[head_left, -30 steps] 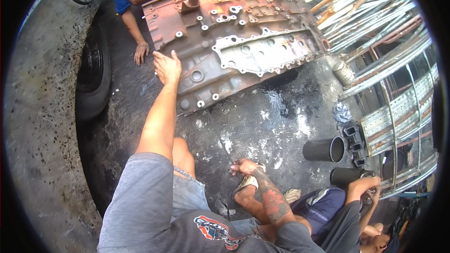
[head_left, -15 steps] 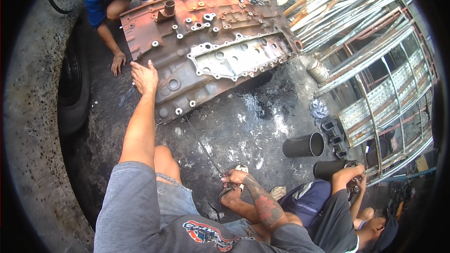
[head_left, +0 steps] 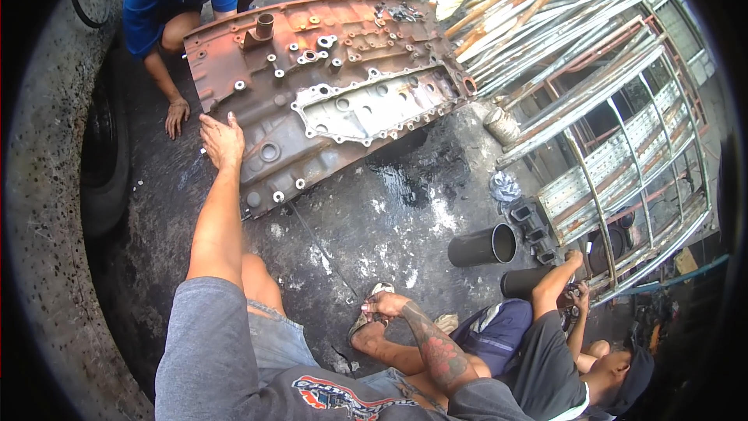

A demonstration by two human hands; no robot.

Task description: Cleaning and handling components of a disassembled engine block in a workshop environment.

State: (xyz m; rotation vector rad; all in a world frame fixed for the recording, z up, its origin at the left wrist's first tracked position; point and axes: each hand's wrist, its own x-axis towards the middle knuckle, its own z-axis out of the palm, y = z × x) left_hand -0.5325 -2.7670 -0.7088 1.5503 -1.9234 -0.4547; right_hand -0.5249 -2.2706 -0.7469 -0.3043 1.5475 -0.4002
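Hands stand well apart. At the near left corner of a big rust-red engine block (head_left: pixel 343 47), the left hand (head_left: pixel 221 143) lies against the edge, fingers extended and thumb raised; whether it presses is impossible to tell. The right hand (head_left: pixel 387 306), low and beside a sandalled foot (head_left: pixel 366 334), is closed around one end of a thin dark rod (head_left: pixel 323 249), whose far end reaches the block's near lower edge.

The block lies on the dark, stained ground (head_left: pixel 343 226). Its upward face has round bosses, a short pipe (head_left: pixel 265 26) and a long hollow with a pale flange, and small loose metal pieces (head_left: pixel 399 12) sit toward the far right corner.

Beyond the left end crouches a co-worker in blue (head_left: pixel 148 12), one palm on the ground just beside the block. Toward the right are a black cylinder (head_left: pixel 471 249), a second cylinder (head_left: pixel 520 283), a dark casting with square openings (head_left: pixel 535 226) and a crumpled silvery wad (head_left: pixel 505 185). Another co-worker, in dark clothes (head_left: pixel 541 362), sits at lower right; what those fingers handle is unclear. Metal pipes (head_left: pixel 538 39) and frames fill the upper right, and a tyre (head_left: pixel 105 206) stands at far left.
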